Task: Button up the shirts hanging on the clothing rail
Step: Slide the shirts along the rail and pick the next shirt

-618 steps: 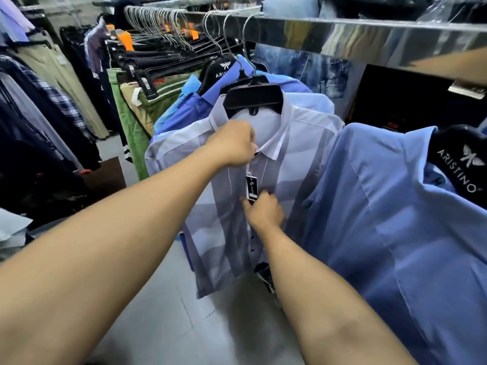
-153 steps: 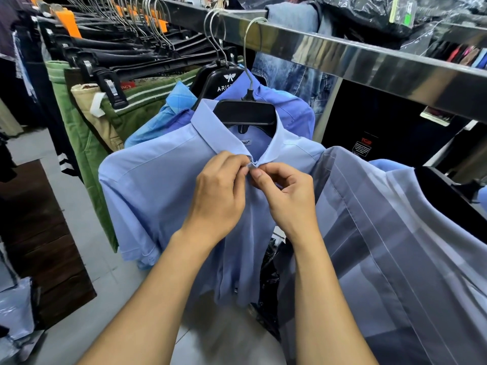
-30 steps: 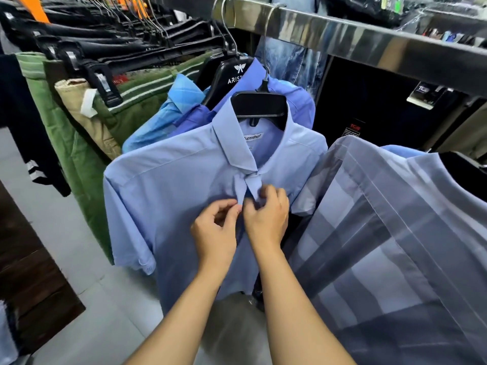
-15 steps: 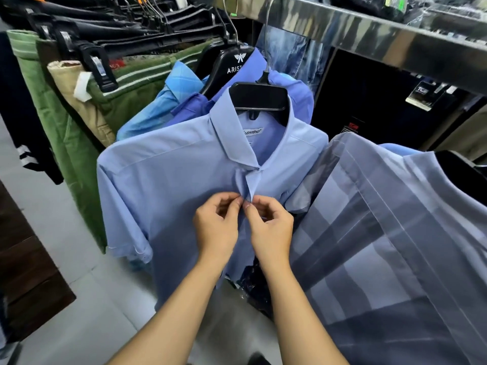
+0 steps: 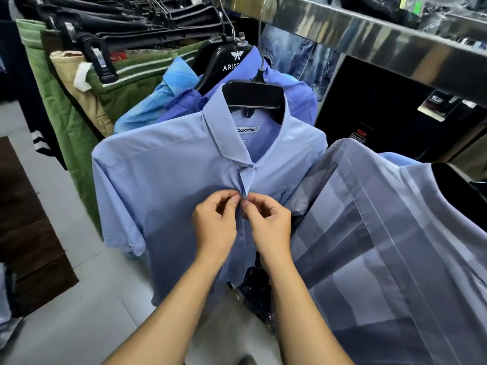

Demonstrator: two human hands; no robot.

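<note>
Above the fingers, clothing rail (image 5: 382, 46): shiny metal bar running across the top, hangers hooked over it.
Striped shirt (image 5: 395, 259): grey-blue, hanging just right of the fingers.
Blue shirt (image 5: 163, 185): on a black hanger (image 5: 254, 97), collar closed above the fingers, front placket at the fingertips.
Left hand (image 5: 214, 227): fingers curled, pinching the placket's left edge.
Right hand (image 5: 268, 227): fingers curled, pinching the placket's right edge, tips nearly touching the left's.

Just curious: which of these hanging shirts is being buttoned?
The plain light-blue shirt in the middle: both hands pinch its placket. The striped shirt hangs untouched alongside.
</note>
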